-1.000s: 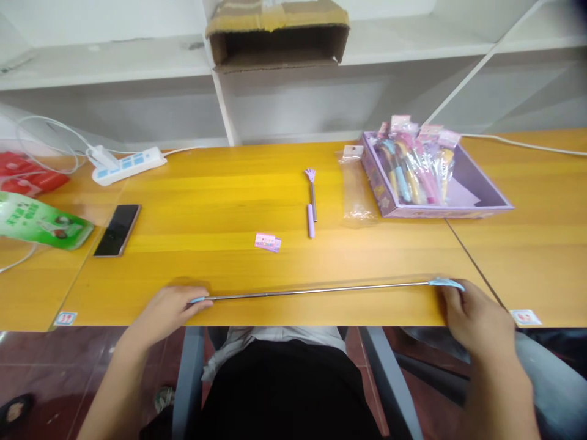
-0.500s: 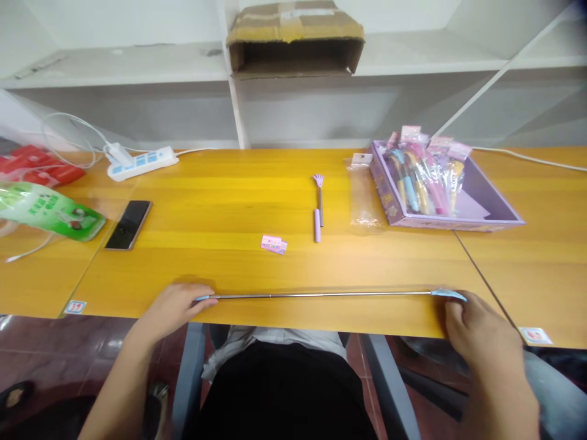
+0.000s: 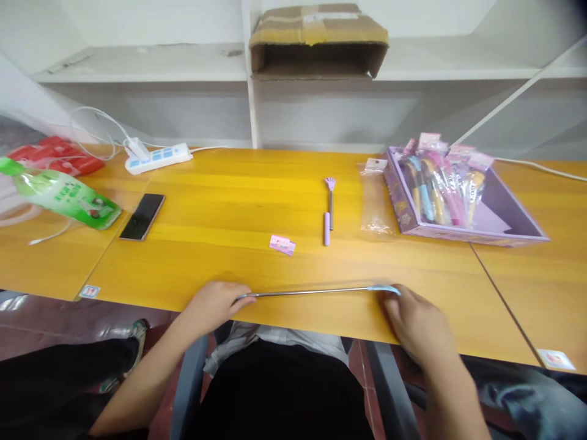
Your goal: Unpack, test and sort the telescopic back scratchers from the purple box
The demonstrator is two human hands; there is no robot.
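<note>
A telescopic back scratcher (image 3: 312, 292) with a metal rod and a light-blue head stretches between my two hands, just above the table's front part. My left hand (image 3: 219, 304) is closed around its handle end, which the fingers mostly hide. At the other end, my right hand (image 3: 419, 321) grips the light-blue head, whose tip is partly covered. Farther back lies a purple back scratcher (image 3: 331, 205) with a hand-shaped head, its rod short and its handle folded alongside. Two small pink and purple cards (image 3: 282, 244) lie to the left of it.
A purple box (image 3: 472, 235) of bagged back scratchers stands at the right, beside a clear plastic bag (image 3: 375, 201). On the left are a phone (image 3: 142, 217), a green bottle (image 3: 76, 198), red packages (image 3: 59, 156) and a white power strip (image 3: 160, 159). A cardboard box (image 3: 321, 30) sits on the shelf.
My hands have come closer together, the right one moving left and the left one slightly right. The back scratcher's rod is now clearly shorter. The view has shifted a little.
</note>
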